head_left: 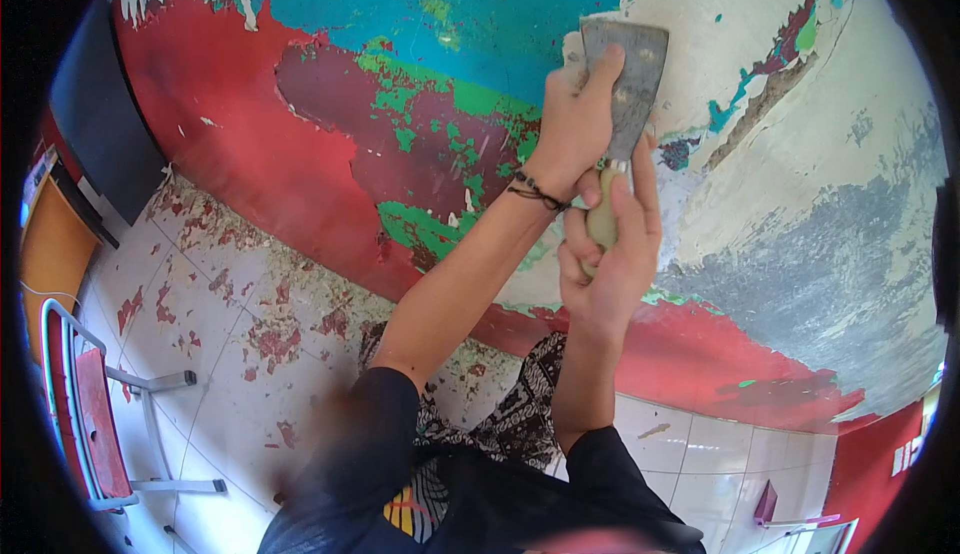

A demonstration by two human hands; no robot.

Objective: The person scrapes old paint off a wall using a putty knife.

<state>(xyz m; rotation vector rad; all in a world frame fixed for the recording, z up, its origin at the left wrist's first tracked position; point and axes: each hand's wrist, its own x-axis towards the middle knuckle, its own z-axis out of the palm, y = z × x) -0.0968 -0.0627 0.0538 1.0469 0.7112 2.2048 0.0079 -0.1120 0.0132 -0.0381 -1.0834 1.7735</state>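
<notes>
Against the peeling painted wall point(420, 144), the right hand point(610, 254) grips the scraper point(625, 84) by its handle; the left hand point(575, 124) presses the blade flat (mid-scrape, seemingly); next likely needs steady pushing pressure.

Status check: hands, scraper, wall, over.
Right hand gripping scraper handle. Left hand pressing blade flat on painted wall. Paint flakes litter floor; nothing blocking.
</notes>
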